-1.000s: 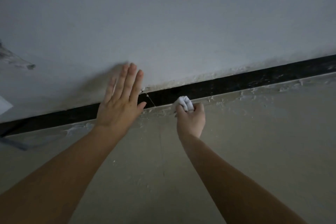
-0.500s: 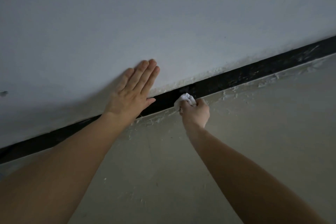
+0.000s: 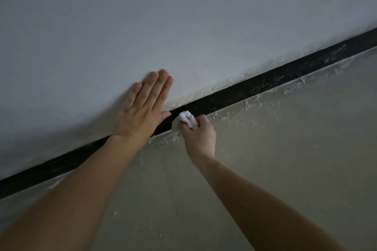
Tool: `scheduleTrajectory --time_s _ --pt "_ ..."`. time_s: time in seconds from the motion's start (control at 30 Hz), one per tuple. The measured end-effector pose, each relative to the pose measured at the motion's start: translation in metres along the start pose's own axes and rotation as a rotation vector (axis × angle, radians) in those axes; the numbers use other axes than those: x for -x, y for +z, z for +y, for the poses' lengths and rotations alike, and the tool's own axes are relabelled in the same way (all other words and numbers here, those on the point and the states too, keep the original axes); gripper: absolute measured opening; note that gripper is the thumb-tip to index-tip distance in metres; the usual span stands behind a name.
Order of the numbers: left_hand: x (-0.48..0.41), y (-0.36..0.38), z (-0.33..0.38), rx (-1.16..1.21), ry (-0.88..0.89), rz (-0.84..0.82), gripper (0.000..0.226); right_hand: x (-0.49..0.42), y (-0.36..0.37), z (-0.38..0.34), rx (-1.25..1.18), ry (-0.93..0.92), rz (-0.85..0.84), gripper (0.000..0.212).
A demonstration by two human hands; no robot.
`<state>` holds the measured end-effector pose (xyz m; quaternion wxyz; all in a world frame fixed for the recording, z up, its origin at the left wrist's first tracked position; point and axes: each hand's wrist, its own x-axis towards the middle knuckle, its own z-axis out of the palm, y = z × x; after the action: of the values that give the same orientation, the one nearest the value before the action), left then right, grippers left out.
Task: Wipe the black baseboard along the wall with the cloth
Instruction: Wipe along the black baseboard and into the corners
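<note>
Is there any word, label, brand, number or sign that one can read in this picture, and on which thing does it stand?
None: no readable text shows on the wall, the black baseboard, the floor, the white cloth, the left hand or the right hand.

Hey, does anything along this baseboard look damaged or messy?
Yes. Whitish crusty splatter lines the floor edge beside the black baseboard, pale scuffs mark the baseboard's far right end, and the wall paint above it looks rough and discoloured. The right hand presses a white cloth there.
</note>
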<state>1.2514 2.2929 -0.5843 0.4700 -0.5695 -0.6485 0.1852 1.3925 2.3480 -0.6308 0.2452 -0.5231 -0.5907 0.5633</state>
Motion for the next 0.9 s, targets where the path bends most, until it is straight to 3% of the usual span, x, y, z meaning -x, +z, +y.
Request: scheduleTrajectory --time_s 0.23,0.43,0.5,0.73,0.9 --pt "0.001 0.002 0.004 0.066 -0.019 0.010 0.093 -0.037 -0.047 -0.005 0.033 -0.081 0.215 0.028" --pt "0.000 0.003 0.007 0.107 -0.039 -0.002 0.094 -0.056 -0.066 0.001 -0.219 0.138 0.511 0.010" --pt "0.001 0.004 0.008 0.111 -0.042 0.000 0.092 -0.047 -0.061 0.007 -0.264 0.145 0.447 0.008" --pt "0.000 0.001 0.010 0.175 -0.067 0.018 0.076 0.003 0.026 0.028 -0.147 0.184 -0.038 0.021" --pt "-0.001 -0.002 0.008 0.177 -0.048 0.016 0.074 0.003 0.049 0.019 -0.202 0.266 -0.018 0.019"
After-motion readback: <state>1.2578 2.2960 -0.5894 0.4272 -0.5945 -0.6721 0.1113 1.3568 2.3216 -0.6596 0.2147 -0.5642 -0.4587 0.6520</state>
